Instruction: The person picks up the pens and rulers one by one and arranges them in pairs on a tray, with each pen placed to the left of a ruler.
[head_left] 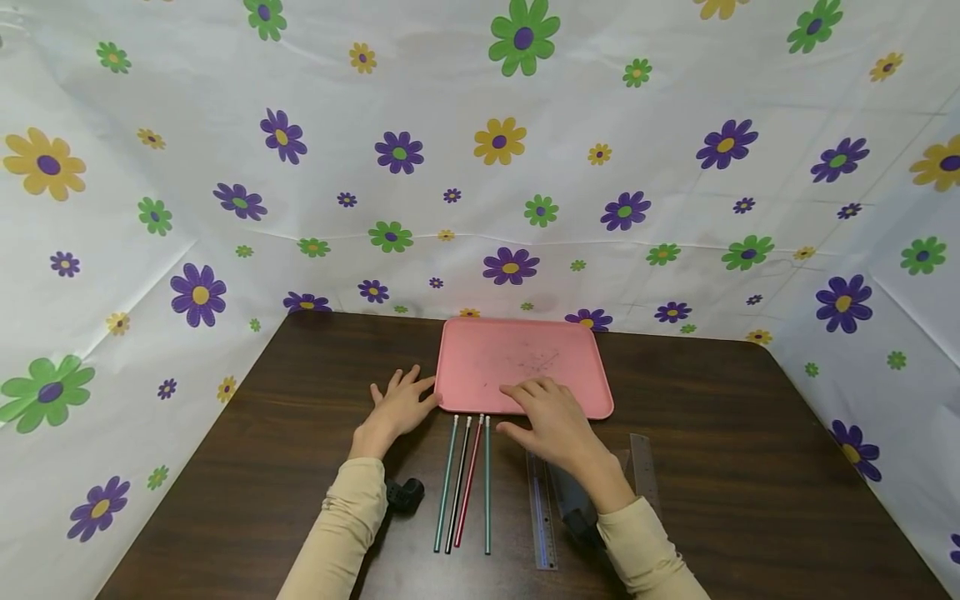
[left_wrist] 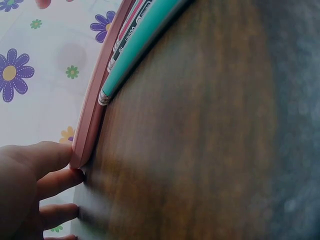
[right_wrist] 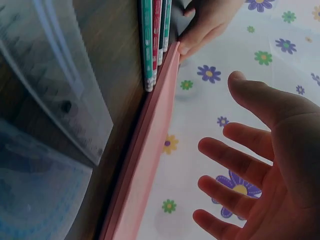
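The left hand (head_left: 396,410) has its fingers spread apart; its thumb touches the near corner of the pink tray (head_left: 480,360), with the index fingertip beside that corner. The right hand (head_left: 557,427) has its fingers extended and separated, thumb outward, above the tray's near portion. The tray lies between the two sets of fingers and extends beyond them. On the near side of the fingertips, between the hands, four pencils (head_left: 472,483) lie side by side, erasers toward the tray: two teal, one black, one red. Behind the right fingers, toward the wrist, lie a clear ruler (head_left: 543,521), a translucent bluish sheet (right_wrist: 37,187) and a second ruler (head_left: 642,467). Outermost, beneath everything, is the dark wooden table (head_left: 720,433).
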